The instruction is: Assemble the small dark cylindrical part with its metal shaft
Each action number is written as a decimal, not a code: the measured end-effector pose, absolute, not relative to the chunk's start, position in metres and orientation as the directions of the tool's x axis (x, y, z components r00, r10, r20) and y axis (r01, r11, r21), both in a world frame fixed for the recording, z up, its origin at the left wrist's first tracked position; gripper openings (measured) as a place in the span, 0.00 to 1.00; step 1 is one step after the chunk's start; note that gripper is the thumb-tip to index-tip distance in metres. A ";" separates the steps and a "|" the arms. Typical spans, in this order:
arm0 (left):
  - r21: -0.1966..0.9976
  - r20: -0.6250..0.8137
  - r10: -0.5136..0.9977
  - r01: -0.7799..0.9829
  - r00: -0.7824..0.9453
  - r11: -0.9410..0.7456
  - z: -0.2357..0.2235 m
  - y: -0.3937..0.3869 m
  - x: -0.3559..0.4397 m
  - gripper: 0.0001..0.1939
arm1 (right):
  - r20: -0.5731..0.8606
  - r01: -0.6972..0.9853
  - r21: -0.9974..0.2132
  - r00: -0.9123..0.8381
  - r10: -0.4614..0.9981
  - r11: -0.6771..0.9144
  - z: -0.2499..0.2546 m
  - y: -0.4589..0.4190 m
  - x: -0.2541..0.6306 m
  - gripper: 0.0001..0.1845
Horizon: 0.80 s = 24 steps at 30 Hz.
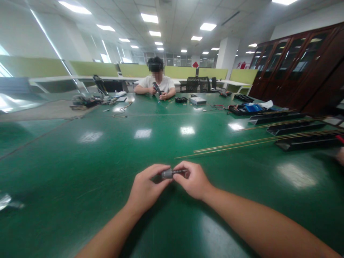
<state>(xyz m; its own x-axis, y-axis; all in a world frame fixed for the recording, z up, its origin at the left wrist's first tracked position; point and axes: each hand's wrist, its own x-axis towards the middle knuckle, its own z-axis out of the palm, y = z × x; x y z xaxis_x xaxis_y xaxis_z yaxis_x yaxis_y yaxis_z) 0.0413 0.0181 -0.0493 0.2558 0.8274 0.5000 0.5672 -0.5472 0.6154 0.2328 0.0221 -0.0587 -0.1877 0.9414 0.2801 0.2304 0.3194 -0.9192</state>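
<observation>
Just above the green tabletop, a short grey metal cylinder (167,174) lies level between my two hands. A thin dark shaft (176,171) with ringed bands sticks out of its right end. My left hand (143,187) grips the cylinder between thumb and fingers, from the left side. From the right, my right hand (195,181) pinches the shaft, its thumb and curled forefinger meeting around it. The shaft's far end is partly covered by the right fingers. The small size leaves the exact kind of part unclear.
Long thin brass-coloured rods (225,146) reach across from black channel pieces (306,140) at the right. Across the green table (113,154), a person (157,82) holds a dark tool. Black blocks (181,100), a white box (198,100) and cables lie near them. Part of another hand shows at the right edge.
</observation>
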 end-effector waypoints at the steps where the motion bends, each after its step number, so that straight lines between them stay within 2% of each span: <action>1: 0.614 0.497 0.829 0.571 0.257 -0.545 -0.049 0.018 0.041 0.12 | 0.275 0.227 -0.922 -0.185 0.943 0.314 -0.059 0.023 0.233 0.06; 9: 0.610 0.510 0.828 0.580 0.235 -0.540 -0.046 0.020 0.038 0.13 | 0.237 0.214 -0.940 -0.143 0.961 0.264 -0.065 0.028 0.235 0.08; 24: 0.561 0.546 0.797 0.593 0.258 -0.577 -0.041 0.024 0.028 0.14 | 0.267 0.228 -0.930 -0.120 0.956 0.288 -0.062 0.027 0.237 0.07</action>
<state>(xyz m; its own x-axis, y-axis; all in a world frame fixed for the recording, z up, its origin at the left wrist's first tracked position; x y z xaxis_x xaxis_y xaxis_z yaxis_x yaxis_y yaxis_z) 0.0278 0.0239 -0.0412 0.2584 0.7968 0.5462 0.5933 -0.5771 0.5612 0.2372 0.0267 -0.0624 -0.1201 0.9562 0.2668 0.2277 0.2882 -0.9301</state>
